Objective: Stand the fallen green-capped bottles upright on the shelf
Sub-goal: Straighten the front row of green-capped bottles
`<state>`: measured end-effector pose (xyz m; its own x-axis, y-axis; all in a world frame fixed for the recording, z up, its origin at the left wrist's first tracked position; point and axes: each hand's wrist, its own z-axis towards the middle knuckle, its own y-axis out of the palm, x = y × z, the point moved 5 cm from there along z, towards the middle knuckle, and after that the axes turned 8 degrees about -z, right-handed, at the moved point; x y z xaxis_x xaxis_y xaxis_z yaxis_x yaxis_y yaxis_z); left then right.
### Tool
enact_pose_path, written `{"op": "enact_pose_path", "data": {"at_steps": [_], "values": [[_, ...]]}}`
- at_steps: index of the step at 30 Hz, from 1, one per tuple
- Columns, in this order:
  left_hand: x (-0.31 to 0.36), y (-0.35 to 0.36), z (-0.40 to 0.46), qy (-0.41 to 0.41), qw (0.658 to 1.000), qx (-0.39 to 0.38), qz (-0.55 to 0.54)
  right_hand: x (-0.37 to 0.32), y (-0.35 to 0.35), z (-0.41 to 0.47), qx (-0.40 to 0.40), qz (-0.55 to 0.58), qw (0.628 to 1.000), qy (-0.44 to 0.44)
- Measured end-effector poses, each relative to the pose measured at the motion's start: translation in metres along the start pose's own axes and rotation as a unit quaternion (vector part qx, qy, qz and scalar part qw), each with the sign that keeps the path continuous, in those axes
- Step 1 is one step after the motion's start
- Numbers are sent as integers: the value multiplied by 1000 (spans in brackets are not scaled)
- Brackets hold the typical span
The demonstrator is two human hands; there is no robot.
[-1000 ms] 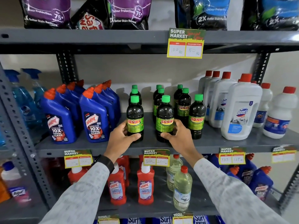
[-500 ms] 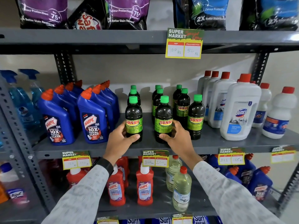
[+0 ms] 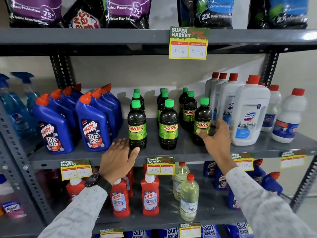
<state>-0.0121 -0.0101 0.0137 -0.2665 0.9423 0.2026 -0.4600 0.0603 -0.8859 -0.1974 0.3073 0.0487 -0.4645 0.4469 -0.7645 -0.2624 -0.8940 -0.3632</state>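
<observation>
Two hands reach to a supermarket shelf [image 3: 171, 152] of cleaning products: the left hand [image 3: 118, 158], a dark watch [image 3: 93, 179] on its wrist, lies spread and empty at the shelf's front edge, thumb tip just touching the base of the left front bottle [image 3: 137, 125]. The right hand [image 3: 217, 140] is open too, fingers [image 3: 221, 123] curled loosely around the right side of the right front bottle [image 3: 202, 121], thumb against its green label; whether it grips cannot be told.

All the green-capped bottles [image 3: 169, 125] in view stand upright in the middle of the grey shelf, dark bodies with "SUNNY" labels, lined in three rows running back toward 12 o'clock. The centre front bottle stands apart from both hands.

At 9 o'clock from the group stand blue Harpic bottles [image 3: 93, 125] with orange caps, and past them blue spray bottles [image 3: 17, 107]. At 3 o'clock stand white Domex bottles [image 3: 250, 115] with red caps.

Toward 12 o'clock, the shelf above carries purple and blue detergent bags [image 3: 127, 12] and a yellow price tag [image 3: 188, 43] reading 100 and 50. At 6 o'clock, below more price tags on the shelf edge, the lower shelf holds red Harpic bottles [image 3: 150, 194] and pale clear bottles [image 3: 188, 197] with red caps. Light patterned sleeves [image 3: 80, 213] cover both forearms.
</observation>
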Motion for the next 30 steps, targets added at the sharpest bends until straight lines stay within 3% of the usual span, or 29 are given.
{"op": "enact_pose_path", "data": {"at_steps": [4,30], "values": [[-1,1,0,-1,1000,-9,14,15,16,6,-100,-37,994,13],[5,-4,-5,-12,999,-19,25,3,14,-17,-79,-83,993,-3]]}}
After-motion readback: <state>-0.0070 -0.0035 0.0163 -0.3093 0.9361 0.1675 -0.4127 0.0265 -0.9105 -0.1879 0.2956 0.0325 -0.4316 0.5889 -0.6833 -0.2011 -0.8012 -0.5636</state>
